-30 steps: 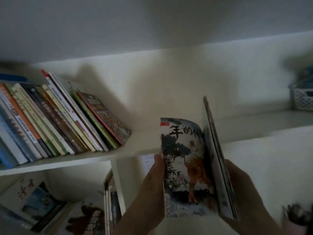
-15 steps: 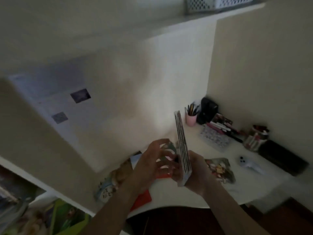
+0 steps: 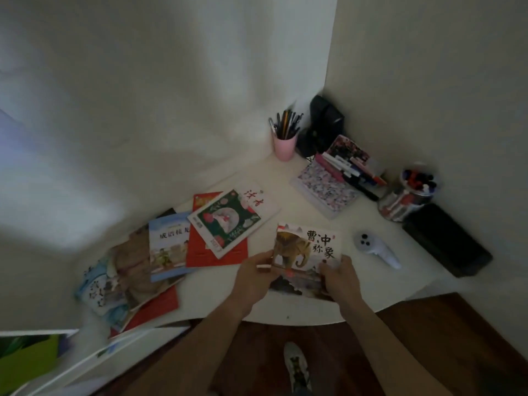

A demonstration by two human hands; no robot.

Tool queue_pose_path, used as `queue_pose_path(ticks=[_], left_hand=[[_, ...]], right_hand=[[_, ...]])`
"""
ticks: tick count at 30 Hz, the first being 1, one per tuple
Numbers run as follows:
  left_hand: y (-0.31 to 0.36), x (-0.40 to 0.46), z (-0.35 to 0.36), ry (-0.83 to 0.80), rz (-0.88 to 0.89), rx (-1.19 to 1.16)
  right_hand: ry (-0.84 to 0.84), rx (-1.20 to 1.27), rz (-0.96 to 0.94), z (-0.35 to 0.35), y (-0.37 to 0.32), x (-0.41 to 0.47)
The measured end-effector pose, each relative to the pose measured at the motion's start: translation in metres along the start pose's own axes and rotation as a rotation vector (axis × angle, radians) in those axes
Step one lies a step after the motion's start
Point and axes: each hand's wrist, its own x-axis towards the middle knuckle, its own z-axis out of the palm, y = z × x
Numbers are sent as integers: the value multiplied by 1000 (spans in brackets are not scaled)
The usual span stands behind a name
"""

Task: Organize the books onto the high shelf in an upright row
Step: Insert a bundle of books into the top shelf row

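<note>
Over the white desk (image 3: 285, 307) I hold a thin stack of picture books; its top one, the elephant-cover book (image 3: 307, 252), lies face up. My left hand (image 3: 254, 277) grips the stack's left edge. My right hand (image 3: 340, 277) grips its lower right corner. More books lie flat and scattered on the desk to the left: a green-cover book (image 3: 228, 221) on a red book (image 3: 220, 252), a blue book (image 3: 168, 247), and a loose pile (image 3: 114, 287) at the far left. The high shelf is out of view.
At the desk's back corner stand a pink pen cup (image 3: 284, 147), a black device (image 3: 325, 124), a floral notebook (image 3: 325, 190) with pens, a marker jar (image 3: 408, 195) and a black case (image 3: 448, 241). A white controller (image 3: 374, 250) lies right of my hands. A white shelf edge (image 3: 85, 358) runs at lower left.
The view dropped from the high shelf to the desk. The stack, held upright in both hands before, now lies flat just above the desk with the elephant cover up.
</note>
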Motion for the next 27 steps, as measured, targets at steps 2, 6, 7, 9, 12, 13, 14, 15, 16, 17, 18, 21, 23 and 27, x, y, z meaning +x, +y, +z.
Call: queue_pose_path(ticks=[2, 6, 7, 9, 12, 13, 14, 15, 16, 17, 18, 21, 23, 27], left_hand=[[-11, 22, 22, 49, -9, 99], [-48, 59, 47, -24, -84, 363], [-55, 64, 48, -70, -107, 439], [-59, 70, 44, -151, -127, 522], [-31, 51, 21, -80, -130, 522], [-19, 44, 6, -10, -91, 515], [-8, 37, -10, 66, -33, 518], [3, 28, -30, 146, 36, 535], [15, 18, -54, 235, 96, 552], [31, 3, -79, 327, 144, 564], [47, -13, -108, 428, 197, 569], [92, -76, -198, 721, 347, 551], [111, -129, -258, 921, 435, 532], [137, -249, -360, 1279, 650, 505]], right_hand=[[52, -182, -55, -4, 7, 22], [14, -637, -65, -3, 27, 54], [-23, -687, -58, -2, 30, 59], [-32, -765, -52, -2, 27, 61], [70, -787, -209, 4, 3, 41], [66, -697, -300, 12, -13, 30], [26, -595, -380, 22, -36, 15], [-22, -517, -479, 36, -60, 0], [-71, -467, -594, 53, -88, -18], [-110, -421, -716, 74, -117, -36], [-152, -370, -827, 95, -148, -59], [-305, -262, -1085, 161, -228, -142], [-377, -192, -1222, 200, -267, -209], [-417, 0, -1485, 248, -311, -341]])
